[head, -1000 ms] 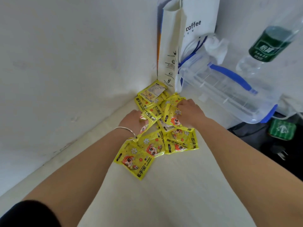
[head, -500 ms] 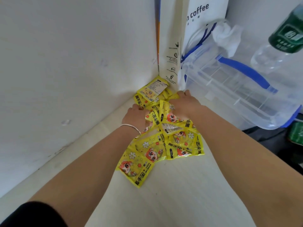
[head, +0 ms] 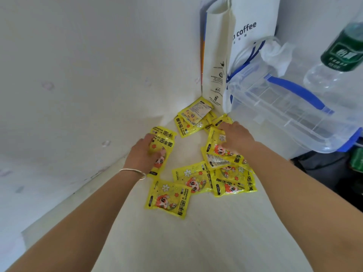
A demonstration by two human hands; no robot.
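Observation:
Several yellow hand-warmer packets lie scattered on the cream surface near the wall corner. My left hand (head: 140, 154), with a thin bangle at the wrist, grips a couple of yellow packets (head: 162, 146) at the left of the spread. My right hand (head: 236, 137) rests with fingers stretched over the packets on the right (head: 218, 152). More packets sit in the corner (head: 193, 114), and others lie nearer me (head: 169, 197), (head: 233, 183). A bare patch of surface shows between my two hands.
A white paper coffee bag (head: 243, 40) stands in the corner against the wall. A clear plastic box with blue handle and clips (head: 294, 110) lies to the right, touching the bag. A green-labelled water bottle (head: 341, 54) is at the far right. Dark items sit below the box (head: 322, 165).
My left hand has pulled a couple of packets leftward out of the pile, opening a gap in the middle. My right hand stays on the right-hand packets.

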